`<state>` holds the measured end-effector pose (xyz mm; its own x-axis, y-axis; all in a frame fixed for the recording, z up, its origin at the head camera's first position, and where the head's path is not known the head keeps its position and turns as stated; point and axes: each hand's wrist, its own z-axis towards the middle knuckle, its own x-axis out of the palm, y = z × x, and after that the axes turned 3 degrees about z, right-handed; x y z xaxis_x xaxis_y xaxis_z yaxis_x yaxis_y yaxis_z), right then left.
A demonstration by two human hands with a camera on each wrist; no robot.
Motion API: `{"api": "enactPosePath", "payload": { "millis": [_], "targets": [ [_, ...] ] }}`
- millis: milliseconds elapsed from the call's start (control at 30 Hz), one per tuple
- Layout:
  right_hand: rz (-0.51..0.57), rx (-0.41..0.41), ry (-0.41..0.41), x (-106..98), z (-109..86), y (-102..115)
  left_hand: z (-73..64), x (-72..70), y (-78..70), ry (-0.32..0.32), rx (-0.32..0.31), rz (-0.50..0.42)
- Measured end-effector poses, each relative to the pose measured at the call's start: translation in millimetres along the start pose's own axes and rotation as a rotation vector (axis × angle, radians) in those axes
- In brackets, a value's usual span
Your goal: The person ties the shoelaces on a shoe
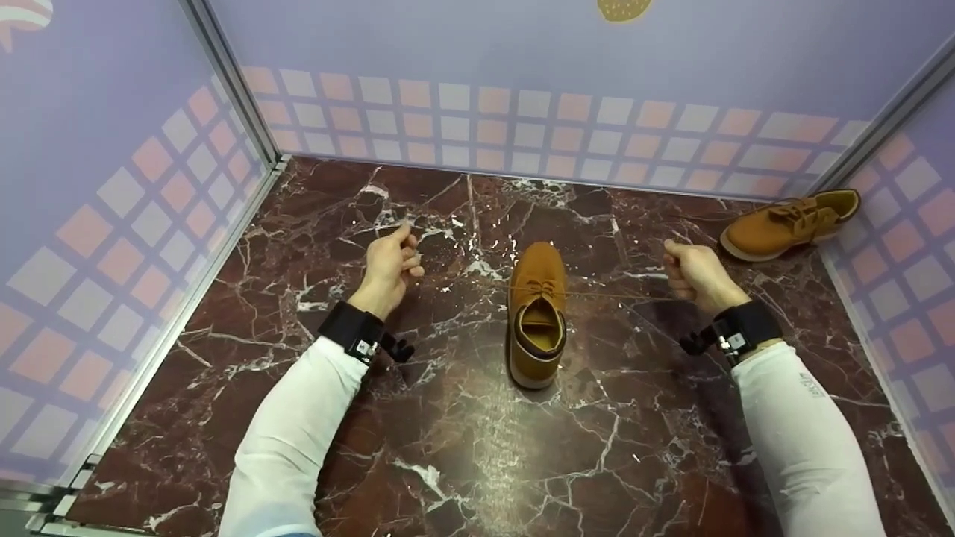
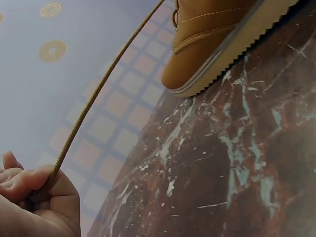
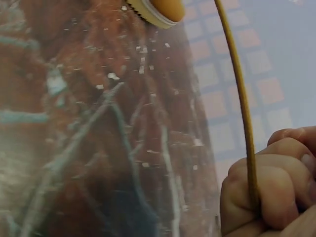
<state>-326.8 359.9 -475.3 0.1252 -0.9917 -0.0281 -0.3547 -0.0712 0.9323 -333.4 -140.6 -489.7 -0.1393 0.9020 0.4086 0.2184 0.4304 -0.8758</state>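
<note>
Gripping one end of the lace (image 2: 97,94), the left hand (image 1: 389,265) has its fingers curled around it; the right hand (image 1: 700,274) clamps the other end in its curled fingers. The shoe (image 1: 543,270) stands upright on the floor (image 1: 448,470) between the hands, apart from both, the lace running out to each. A second shoe (image 1: 765,233) lies beyond the right hand, to its right, beside the wall (image 1: 914,283).

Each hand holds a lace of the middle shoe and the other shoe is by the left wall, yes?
Nope, the head view shows the other shoe by the right wall. The left hand and right hand do each hold a lace of the middle shoe.
</note>
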Motion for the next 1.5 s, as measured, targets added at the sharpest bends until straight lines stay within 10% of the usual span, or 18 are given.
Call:
{"api": "enactPosePath", "payload": {
  "millis": [300,500,867,1133,1500],
  "targets": [
    [-0.096,-0.007,0.038,11.0,2.8,-4.6,1.9,9.3,3.4,-0.014,-0.04,0.201],
    [-0.433,-0.169,-0.004,28.2,-6.2,7.0,-12.7,22.8,-5.1,-0.035,0.052,0.636],
    [-0.67,-0.353,0.163,82.0,-24.9,20.2,-41.3,71.9,7.6,0.361,0.44,1.177],
    [-0.689,-0.475,0.227,115.1,-24.4,5.2,-40.5,83.8,26.6,0.566,0.492,1.354],
    [-0.733,-0.59,0.096,130.0,-21.1,-12.8,-45.0,88.3,40.0,0.552,0.574,1.397]
  ]
}}
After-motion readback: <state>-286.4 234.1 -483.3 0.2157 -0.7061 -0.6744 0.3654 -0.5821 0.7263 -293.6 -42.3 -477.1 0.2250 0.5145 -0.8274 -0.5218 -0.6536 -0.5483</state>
